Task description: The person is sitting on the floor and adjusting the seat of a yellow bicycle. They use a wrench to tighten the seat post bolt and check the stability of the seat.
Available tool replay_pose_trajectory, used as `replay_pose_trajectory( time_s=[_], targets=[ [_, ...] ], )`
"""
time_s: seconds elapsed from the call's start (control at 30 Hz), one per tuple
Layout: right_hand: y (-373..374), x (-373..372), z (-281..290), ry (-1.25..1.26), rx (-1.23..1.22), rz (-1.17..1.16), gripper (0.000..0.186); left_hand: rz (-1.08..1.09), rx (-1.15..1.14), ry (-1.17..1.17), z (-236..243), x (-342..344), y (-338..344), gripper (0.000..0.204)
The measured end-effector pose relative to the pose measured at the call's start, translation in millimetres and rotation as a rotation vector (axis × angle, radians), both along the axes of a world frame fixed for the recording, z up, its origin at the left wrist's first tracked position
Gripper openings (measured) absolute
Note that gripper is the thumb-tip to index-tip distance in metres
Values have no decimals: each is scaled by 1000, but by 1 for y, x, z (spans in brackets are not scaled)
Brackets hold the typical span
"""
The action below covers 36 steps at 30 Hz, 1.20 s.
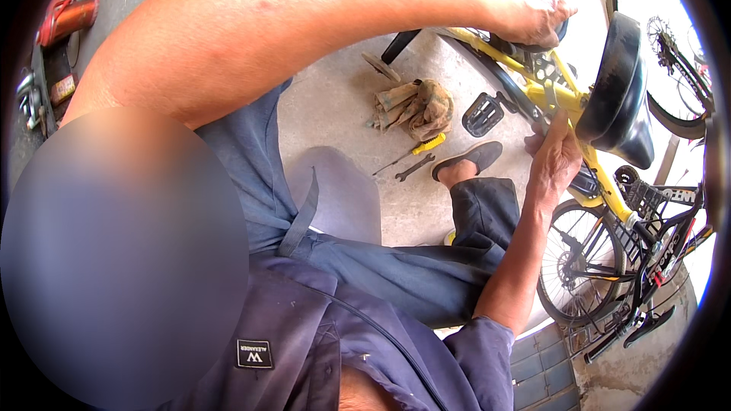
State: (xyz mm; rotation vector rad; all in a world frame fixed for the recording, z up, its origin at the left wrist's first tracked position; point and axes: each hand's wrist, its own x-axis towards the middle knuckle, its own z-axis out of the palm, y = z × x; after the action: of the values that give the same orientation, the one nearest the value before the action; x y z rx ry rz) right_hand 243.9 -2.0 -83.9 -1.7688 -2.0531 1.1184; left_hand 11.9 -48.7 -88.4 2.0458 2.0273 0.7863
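Observation:
A yellow bicycle frame point(603, 179) with a black saddle point(618, 84) is tilted at the right in front of me. My left hand point(525, 0) reaches across the top, fingers curled over a dark part beside the frame; the hand hides most of what it grips. Lower down, my right hand point(556, 156) is closed around the frame near the saddle, its thumb pointing up. A black pedal point(483, 114) sticks out to the left of the frame, touched by neither hand.
On the concrete floor lie a crumpled rag point(419, 106), a yellow-handled screwdriver point(428, 144) and a spanner point(415, 168), near my shoe point(480, 158). Another bicycle wheel point(582, 259) and dark handlebars point(624, 335) crowd the lower right. A red tool point(68, 19) rests at the far left.

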Motion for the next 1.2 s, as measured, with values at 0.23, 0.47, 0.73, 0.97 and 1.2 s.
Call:
replay_pose_trajectory(
  time_s=[0.23,0.47,0.73,0.97,1.2],
  targets=[
    [4,-10,6,315,-213,-140,37,75,31,110,0,1,0,43],
    [13,-10,-2,377,-294,-247,33,24,-23,-60,-2,0,4,42],
    [2,-16,1,339,-279,-260,34,83,-13,67,2,1,4,39],
    [2,-16,0,350,-297,-279,29,93,-16,119,1,3,1,38],
    [3,-15,-4,388,-336,-198,23,75,-22,93,2,1,-1,38]
  ],
)
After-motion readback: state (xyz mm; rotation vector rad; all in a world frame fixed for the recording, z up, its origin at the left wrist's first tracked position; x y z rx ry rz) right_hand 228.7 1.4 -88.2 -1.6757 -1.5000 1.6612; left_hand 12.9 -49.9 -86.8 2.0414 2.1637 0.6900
